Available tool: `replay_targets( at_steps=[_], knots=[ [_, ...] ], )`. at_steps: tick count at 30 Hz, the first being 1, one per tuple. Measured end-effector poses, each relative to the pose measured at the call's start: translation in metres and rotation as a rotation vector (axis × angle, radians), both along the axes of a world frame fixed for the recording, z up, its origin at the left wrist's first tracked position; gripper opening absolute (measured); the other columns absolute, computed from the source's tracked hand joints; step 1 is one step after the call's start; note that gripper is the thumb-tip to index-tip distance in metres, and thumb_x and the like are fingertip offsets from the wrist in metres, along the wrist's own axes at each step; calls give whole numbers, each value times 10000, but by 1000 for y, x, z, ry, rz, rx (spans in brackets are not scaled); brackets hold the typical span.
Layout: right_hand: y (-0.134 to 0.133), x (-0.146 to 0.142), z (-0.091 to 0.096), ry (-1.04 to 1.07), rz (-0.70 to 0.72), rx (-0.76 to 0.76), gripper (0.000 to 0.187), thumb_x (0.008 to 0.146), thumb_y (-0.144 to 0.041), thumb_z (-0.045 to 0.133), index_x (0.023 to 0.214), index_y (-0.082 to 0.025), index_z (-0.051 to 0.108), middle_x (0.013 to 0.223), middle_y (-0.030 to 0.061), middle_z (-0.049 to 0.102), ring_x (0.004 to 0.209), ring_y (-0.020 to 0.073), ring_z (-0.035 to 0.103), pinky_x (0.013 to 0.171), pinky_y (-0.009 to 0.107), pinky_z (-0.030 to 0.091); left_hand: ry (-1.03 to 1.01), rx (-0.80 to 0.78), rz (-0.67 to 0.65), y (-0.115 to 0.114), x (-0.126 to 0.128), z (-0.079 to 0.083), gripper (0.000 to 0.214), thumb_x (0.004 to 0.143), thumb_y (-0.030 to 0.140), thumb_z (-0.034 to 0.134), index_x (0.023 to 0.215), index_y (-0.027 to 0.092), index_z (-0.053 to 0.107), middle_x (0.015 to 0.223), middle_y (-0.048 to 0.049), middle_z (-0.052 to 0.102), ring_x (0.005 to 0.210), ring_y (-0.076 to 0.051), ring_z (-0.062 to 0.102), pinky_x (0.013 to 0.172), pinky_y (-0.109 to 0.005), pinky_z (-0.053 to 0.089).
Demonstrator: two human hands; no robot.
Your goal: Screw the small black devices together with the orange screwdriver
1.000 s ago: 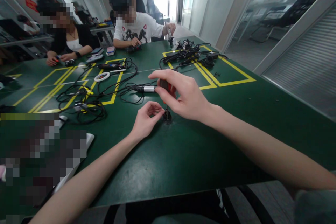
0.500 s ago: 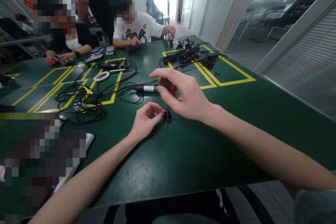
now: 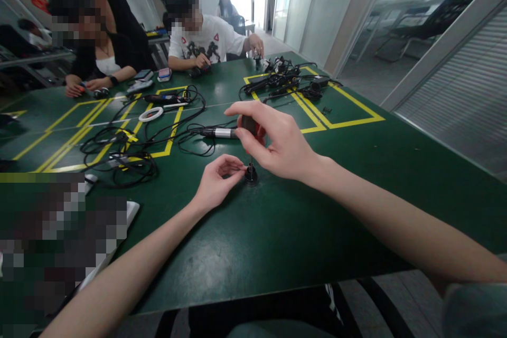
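On the desk (image 3: 336,232), a part (image 3: 251,177) stands right of the left hand (image 3: 217,179), beneath the screwdriver (image 3: 249,124) in the right hand (image 3: 279,140). Cables (image 3: 119,159) lie left, a cable pile (image 3: 277,82) far right; 2 people (image 3: 214,45) sit at the far edge.

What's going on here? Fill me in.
The person's right hand holds a screwdriver pointed straight down at a small black part standing on the green table. The left hand has its fingers at the part's edge; whether they grip it is unclear. Just beyond the hands lies a silver-and-black device.
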State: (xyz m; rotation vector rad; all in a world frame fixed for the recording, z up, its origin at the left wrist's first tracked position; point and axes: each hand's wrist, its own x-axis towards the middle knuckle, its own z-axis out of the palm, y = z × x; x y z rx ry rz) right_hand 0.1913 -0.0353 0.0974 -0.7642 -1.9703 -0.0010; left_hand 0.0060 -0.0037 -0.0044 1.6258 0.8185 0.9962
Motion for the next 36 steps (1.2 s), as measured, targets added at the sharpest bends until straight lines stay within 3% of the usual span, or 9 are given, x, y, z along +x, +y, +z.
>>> replay_targets(
  at_steps=[17,23,30,36],
  knots=[
    [-1,-1,0,16,25,-1,281,1014,-132,511,1263,-184,631,1258,98,768,1091,203,751,954,374,615,-30,-112,-19,2,1,0,179,725,240,820,829,161,697,847,-42,797,800,-165,756,822,-298,621],
    [0,0,-2,45,51,16,321,988,-125,501,1271,-185,639,1086,58,762,871,167,716,843,343,614,-5,-58,-21,1,1,0,115,746,220,736,838,153,719,829,-29,783,784,-155,735,806,-275,592],
    [2,0,-1,66,51,77,286,1044,-263,617,1313,-192,686,1049,59,699,924,180,656,813,340,602,54,70,-7,-3,3,1,137,803,208,670,907,149,738,900,-44,792,841,-167,748,854,-293,606],
    [-1,-3,-2,111,72,19,320,1055,-198,549,1368,-201,621,1097,42,748,904,161,687,754,313,596,89,33,-119,-2,1,1,415,752,126,637,1149,133,759,1134,-89,828,1012,-220,794,996,-364,630]
  ],
)
